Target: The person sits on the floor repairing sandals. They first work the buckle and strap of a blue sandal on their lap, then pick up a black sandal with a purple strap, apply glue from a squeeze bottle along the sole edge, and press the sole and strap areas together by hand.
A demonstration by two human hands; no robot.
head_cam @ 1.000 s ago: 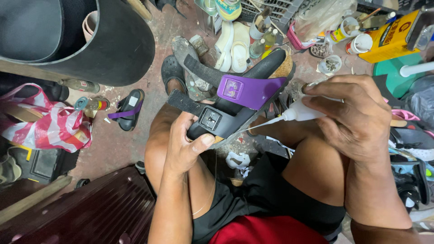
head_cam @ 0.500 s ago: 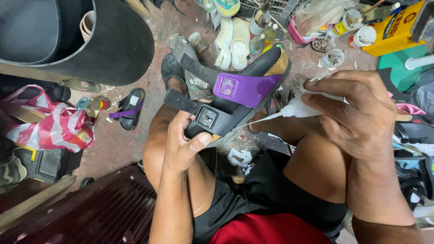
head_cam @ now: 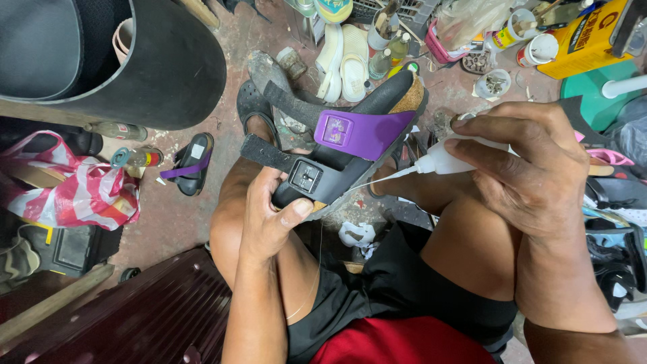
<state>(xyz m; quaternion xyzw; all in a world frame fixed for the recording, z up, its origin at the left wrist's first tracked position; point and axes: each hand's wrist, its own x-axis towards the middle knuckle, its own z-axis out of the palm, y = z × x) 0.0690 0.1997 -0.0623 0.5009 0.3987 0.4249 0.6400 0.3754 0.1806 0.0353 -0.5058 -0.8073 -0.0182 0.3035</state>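
Below, my left hand (head_cam: pixel 269 219) rose from the forearm between my knees and closed around the heel end of a black cork-soled sandal with a purple buckle strap (head_cam: pixel 350 145), thumb pressed just beside the square black buckle on the lower strap. I held the sandal tilted, toe pointing up and away, above my left knee. My right hand (head_cam: pixel 532 172) came in from the right, wrist bent and knuckles upward, fingers wrapped around a small white squeeze bottle of glue with a thin pointed nozzle (head_cam: pixel 438 162). The nozzle lay nearly level, its tip touching or almost touching the sandal's side edge near the sole; I could not tell which. A fine thread of glue trailed down from that spot. Both forearms rested close to my thighs, in black shorts. On the stained concrete floor (head_cam: pixel 175 222) to the left lay a small black sandal with a purple strap (head_cam: pixel 191 164), near a red-and-white plastic bag (head_cam: pixel 87 192). A pair of white clogs (head_cam: pixel 344 61) sat farther ahead.
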